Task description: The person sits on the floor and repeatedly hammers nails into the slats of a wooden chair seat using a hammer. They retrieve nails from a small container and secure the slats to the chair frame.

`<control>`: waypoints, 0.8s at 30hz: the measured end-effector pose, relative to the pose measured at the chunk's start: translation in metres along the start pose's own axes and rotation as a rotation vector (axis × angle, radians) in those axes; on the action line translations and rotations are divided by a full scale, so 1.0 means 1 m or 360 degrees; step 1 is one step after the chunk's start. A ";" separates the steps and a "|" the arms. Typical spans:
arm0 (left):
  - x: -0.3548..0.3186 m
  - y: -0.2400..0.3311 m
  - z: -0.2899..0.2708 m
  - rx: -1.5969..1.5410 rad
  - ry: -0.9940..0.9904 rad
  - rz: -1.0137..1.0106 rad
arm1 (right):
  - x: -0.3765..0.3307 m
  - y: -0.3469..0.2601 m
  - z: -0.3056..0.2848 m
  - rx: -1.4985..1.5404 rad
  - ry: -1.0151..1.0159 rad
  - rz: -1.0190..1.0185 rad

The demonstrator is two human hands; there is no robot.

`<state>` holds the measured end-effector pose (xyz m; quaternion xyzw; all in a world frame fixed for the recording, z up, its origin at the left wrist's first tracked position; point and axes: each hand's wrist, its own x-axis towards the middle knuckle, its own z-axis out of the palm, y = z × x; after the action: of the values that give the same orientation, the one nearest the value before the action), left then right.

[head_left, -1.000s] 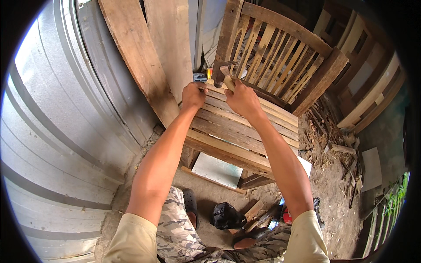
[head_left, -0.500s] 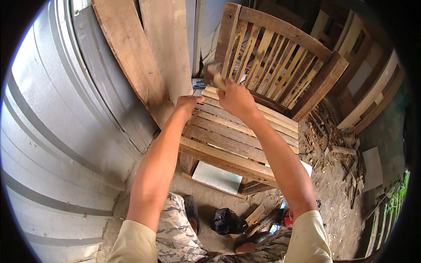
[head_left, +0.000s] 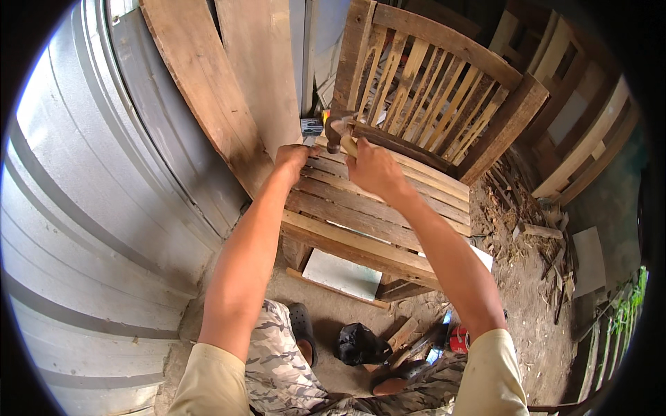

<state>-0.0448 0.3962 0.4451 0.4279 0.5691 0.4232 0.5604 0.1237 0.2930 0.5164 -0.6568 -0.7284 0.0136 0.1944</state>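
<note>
A slatted wooden chair [head_left: 388,208] stands in front of me, its seat made of several planks and its back of thin upright slats. My right hand [head_left: 374,170] grips the wooden handle of a hammer [head_left: 338,130], whose metal head sits at the back left corner of the seat. My left hand [head_left: 295,158] rests with closed fingers on the seat's left rear edge, close beside the hammer head. Whether it pinches a nail there is too small to tell.
A corrugated metal wall [head_left: 90,208] fills the left side. Long wooden boards [head_left: 215,90] lean against it behind the chair. More wooden frames [head_left: 583,139] stand at the right. On the dirt floor lie a white slab [head_left: 343,274], a black bag [head_left: 357,343], wood scraps and tools.
The hammer and my right hand dipped slightly and stayed at the seat's back left corner. My left hand moved a little down and left, and still rests on the seat edge.
</note>
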 end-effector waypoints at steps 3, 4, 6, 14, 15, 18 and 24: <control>-0.005 0.004 0.001 0.0085 0.0026 -0.0014 | 0.006 -0.004 -0.017 0.0123 0.0225 -0.0035; -0.003 0.003 -0.002 0.0079 0.0015 -0.0008 | 0.004 -0.014 -0.030 0.0178 0.0279 -0.0012; 0.000 0.001 -0.010 0.0067 -0.0005 0.0003 | 0.001 -0.026 -0.033 0.0302 0.0311 0.0010; -0.001 0.000 0.000 0.0082 0.0162 0.0111 | 0.007 0.015 -0.012 0.0099 -0.0042 0.0052; 0.000 0.000 -0.001 0.0059 0.0135 0.0089 | 0.007 0.015 -0.019 0.0184 0.0032 0.0094; -0.007 0.002 -0.001 0.0024 0.0168 -0.0002 | -0.003 0.000 -0.024 0.0261 0.0218 0.0108; 0.000 0.000 -0.003 0.0078 0.0075 0.0056 | 0.015 0.015 -0.017 -0.0038 -0.0346 0.0012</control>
<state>-0.0479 0.3960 0.4450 0.4414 0.5845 0.4289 0.5287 0.1425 0.3053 0.5316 -0.6565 -0.7429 0.0769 0.1064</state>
